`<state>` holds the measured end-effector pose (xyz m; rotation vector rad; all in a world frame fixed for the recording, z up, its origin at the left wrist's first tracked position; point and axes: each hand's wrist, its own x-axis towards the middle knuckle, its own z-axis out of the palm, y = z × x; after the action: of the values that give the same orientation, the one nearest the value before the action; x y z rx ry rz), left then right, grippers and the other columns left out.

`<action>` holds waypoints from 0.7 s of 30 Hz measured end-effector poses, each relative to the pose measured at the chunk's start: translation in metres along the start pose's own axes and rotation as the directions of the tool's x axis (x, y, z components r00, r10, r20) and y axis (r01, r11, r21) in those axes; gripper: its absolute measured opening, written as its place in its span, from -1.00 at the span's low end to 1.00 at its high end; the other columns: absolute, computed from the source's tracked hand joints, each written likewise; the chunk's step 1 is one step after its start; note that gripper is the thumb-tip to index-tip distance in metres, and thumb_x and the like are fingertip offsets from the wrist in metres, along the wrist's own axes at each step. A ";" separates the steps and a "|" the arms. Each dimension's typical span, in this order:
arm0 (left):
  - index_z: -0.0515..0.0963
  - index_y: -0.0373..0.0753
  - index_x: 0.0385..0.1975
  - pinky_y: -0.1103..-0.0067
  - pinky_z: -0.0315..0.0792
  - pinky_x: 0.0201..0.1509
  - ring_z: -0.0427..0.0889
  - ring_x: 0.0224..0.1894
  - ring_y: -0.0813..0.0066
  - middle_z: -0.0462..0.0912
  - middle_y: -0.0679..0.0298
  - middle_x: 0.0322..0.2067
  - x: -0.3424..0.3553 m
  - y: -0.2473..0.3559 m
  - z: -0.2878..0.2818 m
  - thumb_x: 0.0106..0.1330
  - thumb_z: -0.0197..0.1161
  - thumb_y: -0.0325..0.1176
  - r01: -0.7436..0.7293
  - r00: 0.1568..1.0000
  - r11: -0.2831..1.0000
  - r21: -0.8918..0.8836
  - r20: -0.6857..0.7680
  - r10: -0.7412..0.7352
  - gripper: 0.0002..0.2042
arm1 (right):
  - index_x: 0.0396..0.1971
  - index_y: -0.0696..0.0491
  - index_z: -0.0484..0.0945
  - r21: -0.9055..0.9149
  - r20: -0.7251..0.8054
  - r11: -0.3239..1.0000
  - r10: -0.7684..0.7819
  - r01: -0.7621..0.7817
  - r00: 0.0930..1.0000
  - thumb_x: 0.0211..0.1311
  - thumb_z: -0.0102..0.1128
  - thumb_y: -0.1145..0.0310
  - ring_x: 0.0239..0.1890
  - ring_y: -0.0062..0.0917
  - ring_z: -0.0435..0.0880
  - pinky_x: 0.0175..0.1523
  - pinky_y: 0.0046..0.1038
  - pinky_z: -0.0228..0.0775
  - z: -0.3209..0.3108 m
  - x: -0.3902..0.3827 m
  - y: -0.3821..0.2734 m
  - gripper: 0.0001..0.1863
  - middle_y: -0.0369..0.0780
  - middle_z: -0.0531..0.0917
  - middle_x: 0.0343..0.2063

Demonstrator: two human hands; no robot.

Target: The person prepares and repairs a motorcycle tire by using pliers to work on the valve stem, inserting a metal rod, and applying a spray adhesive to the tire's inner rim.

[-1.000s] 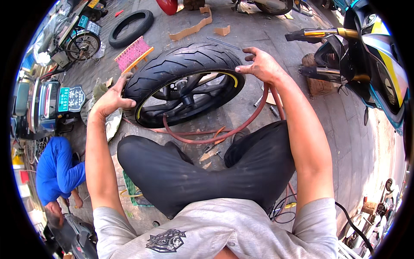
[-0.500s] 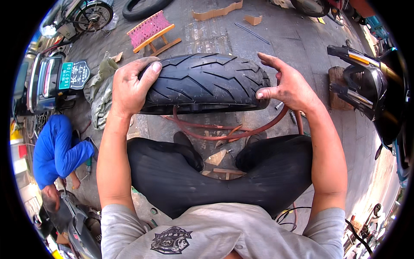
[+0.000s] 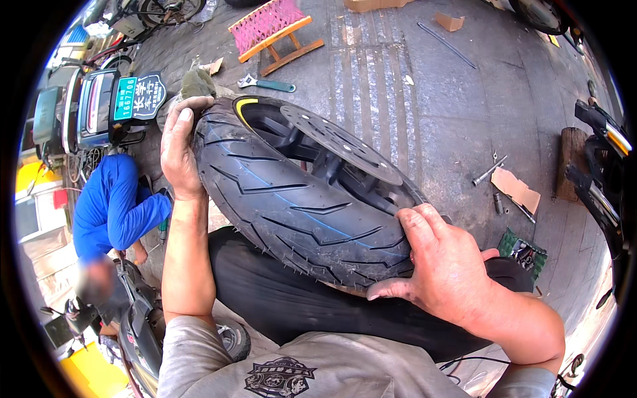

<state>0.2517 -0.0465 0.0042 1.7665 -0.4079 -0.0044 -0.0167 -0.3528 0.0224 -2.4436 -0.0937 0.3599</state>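
Observation:
A motorcycle wheel (image 3: 308,205) with a black tyre is tilted over my lap, tread toward me. Its far side shows a drilled brake disc (image 3: 342,142) and a yellow stripe on the rim. Against the tyre's left end presses my left hand (image 3: 180,152), fingers curled over the sidewall. My right hand (image 3: 444,265) grips the right end, fingers over the upper edge and thumb against the tread's lower side. The wheel hides most of the ground between my legs.
Beyond the wheel lie an adjustable wrench (image 3: 267,85), a woven pink stool (image 3: 272,30) and a metal bar (image 3: 448,45). Cardboard (image 3: 515,190), a socket tool (image 3: 490,170) and a green tool tray (image 3: 535,249) are on the right. A person in blue (image 3: 119,205) crouches left, near parked motorbikes.
The wheel has come nearer and tipped, so its rim and brake disc now show. My right hand has closed onto the tyre and moved lower; the left stays at its left end.

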 end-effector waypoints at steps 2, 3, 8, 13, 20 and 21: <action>0.59 -0.46 0.21 0.48 0.47 0.33 0.66 0.14 0.38 0.69 0.07 0.09 0.004 -0.006 -0.003 0.61 0.04 -0.23 0.257 0.962 0.945 -0.203 -0.043 -0.271 -0.58 | 0.19 0.26 0.47 0.027 -0.014 0.997 -0.072 0.072 0.997 -0.13 0.65 -0.23 -0.14 -0.14 0.80 -0.12 -0.23 0.70 0.001 0.003 0.001 0.04 0.05 0.58 0.04; 0.53 -0.45 0.29 0.50 0.47 0.35 0.65 0.16 0.38 0.68 0.12 0.12 0.002 -0.005 -0.003 0.61 0.04 -0.23 0.280 0.957 0.935 -0.219 -0.008 -0.289 -0.55 | 0.13 0.21 0.49 0.041 -0.014 0.994 -0.097 0.097 0.995 -0.12 0.65 -0.23 -0.24 -0.15 0.78 -0.19 -0.26 0.69 0.001 0.005 0.004 -0.02 0.02 0.55 -0.03; 0.54 -0.45 0.28 0.54 0.40 0.41 0.61 0.21 0.43 0.65 0.11 0.14 0.001 -0.003 0.000 0.58 -0.03 -0.25 0.280 0.960 0.954 -0.108 0.006 -0.281 -0.54 | 0.08 0.19 0.54 0.056 0.045 0.997 -0.063 0.060 0.997 -0.05 0.61 -0.28 -0.35 -0.07 0.73 -0.23 -0.12 0.63 -0.007 0.004 0.016 -0.09 0.04 0.49 -0.07; 0.56 -0.51 0.20 0.40 0.25 0.56 0.49 0.38 0.28 0.56 -0.04 0.30 -0.001 -0.003 -0.004 0.51 -0.07 -0.28 0.213 0.977 0.977 0.004 -0.002 -0.213 -0.53 | -0.14 0.17 0.49 0.142 -0.106 0.981 -0.121 0.135 0.987 0.12 0.62 0.07 -0.51 -0.17 0.67 -0.42 -0.22 0.57 -0.005 0.002 0.040 -0.42 -0.04 0.56 -0.31; 0.48 -0.52 0.28 0.25 0.17 0.66 0.42 0.49 0.11 0.48 -0.15 0.43 -0.016 -0.015 -0.017 0.46 -0.06 -0.27 0.197 0.980 0.976 -0.097 0.012 -0.197 -0.48 | -0.34 0.11 0.45 0.251 -0.067 0.959 -0.117 0.130 0.991 0.18 0.51 0.38 -0.57 -0.17 0.65 -0.45 -0.22 0.49 0.000 0.003 0.032 -0.68 -0.18 0.54 -0.59; 0.47 -0.52 0.29 0.25 0.17 0.66 0.43 0.49 0.11 0.48 -0.15 0.43 -0.018 -0.014 -0.016 0.46 -0.06 -0.27 0.193 0.981 0.976 -0.104 0.022 -0.191 -0.47 | -0.36 0.10 0.45 0.248 -0.044 0.956 -0.150 0.156 0.988 0.18 0.52 0.36 -0.58 -0.19 0.65 -0.46 -0.24 0.49 -0.001 0.002 0.029 -0.67 -0.19 0.54 -0.60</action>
<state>0.2425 -0.0237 -0.0091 1.6954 -0.2393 -0.1710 -0.0157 -0.3754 0.0048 -2.1735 -0.2128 0.2560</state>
